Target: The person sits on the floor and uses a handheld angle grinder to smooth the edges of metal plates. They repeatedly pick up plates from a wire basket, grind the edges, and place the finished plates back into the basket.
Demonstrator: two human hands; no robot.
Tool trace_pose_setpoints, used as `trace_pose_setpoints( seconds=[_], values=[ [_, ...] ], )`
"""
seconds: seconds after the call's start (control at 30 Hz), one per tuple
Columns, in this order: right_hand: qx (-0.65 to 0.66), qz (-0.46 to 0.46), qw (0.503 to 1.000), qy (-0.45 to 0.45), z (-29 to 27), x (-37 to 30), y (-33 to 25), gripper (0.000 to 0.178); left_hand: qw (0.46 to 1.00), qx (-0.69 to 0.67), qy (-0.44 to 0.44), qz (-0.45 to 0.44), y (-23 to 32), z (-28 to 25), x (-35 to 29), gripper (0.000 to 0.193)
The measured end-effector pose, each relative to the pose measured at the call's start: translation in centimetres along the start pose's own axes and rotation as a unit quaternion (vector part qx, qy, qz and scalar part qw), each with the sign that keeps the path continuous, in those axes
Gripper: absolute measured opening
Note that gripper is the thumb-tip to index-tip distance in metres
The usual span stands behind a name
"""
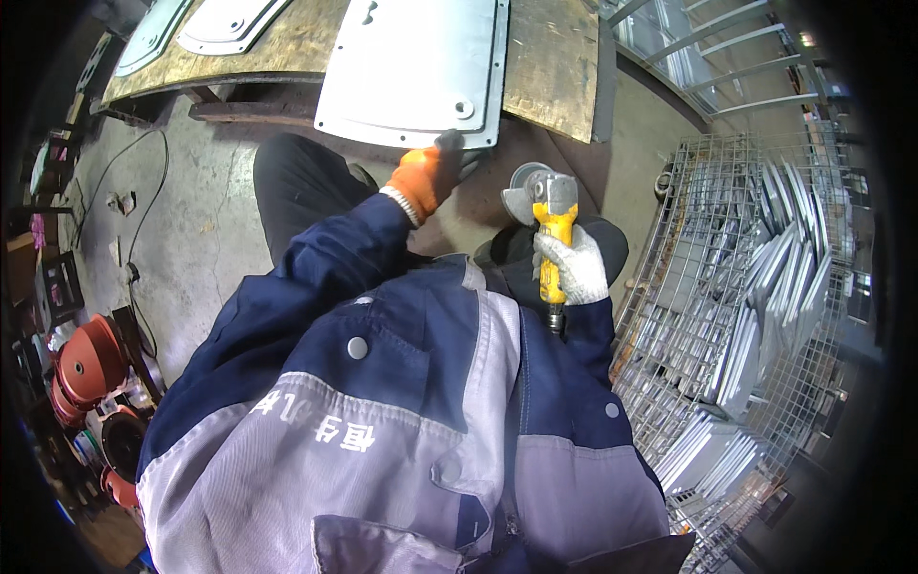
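A pale metal panel (411, 72) with a raised rim, small edge holes and a round boss lies on the wooden tabletop, its near end jutting past the front edge. My left hand (427, 177), in an orange glove with dark fingers, is closed on the panel's near edge, close to its right corner; the fingertips are partly hidden. Lower and to the right, my right hand (577, 263) in a white glove wraps around the yellow body of an angle grinder (555, 215). The grinder's guarded head points away from me, below the panel and apart from it.
Two similar panels, one a pale plate (225, 26), rest on the wooden table (550, 72) at the far left. A wire mesh cage (669, 297) stacked with metal plates stands at my right. Reddish bowl-shaped parts (93, 362) sit at left, near a black cable (164, 158) on the floor.
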State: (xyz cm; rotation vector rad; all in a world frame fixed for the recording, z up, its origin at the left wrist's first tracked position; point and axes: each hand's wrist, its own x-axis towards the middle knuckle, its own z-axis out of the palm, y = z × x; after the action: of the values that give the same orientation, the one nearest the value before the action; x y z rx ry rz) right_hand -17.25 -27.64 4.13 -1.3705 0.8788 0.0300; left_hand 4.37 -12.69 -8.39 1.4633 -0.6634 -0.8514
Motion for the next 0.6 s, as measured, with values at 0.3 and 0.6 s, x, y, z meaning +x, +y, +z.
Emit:
trace_pose_setpoints(
  seconds=[0.3, 0.6],
  values=[
    [-0.006, -0.008, 0.999, -0.033, -0.3, -1.6, 1.1, 0.028, 0.954, -0.243, -0.042, -0.172, 3.8, -10.6, -7.6, 0.024],
    [-0.075, -0.02, 0.994, -0.078, 2.1, -0.5, -0.3, 0.031, 0.93, 0.359, -0.067, -0.022, 6.5, -19.8, -4.4, 0.026]
  ],
)
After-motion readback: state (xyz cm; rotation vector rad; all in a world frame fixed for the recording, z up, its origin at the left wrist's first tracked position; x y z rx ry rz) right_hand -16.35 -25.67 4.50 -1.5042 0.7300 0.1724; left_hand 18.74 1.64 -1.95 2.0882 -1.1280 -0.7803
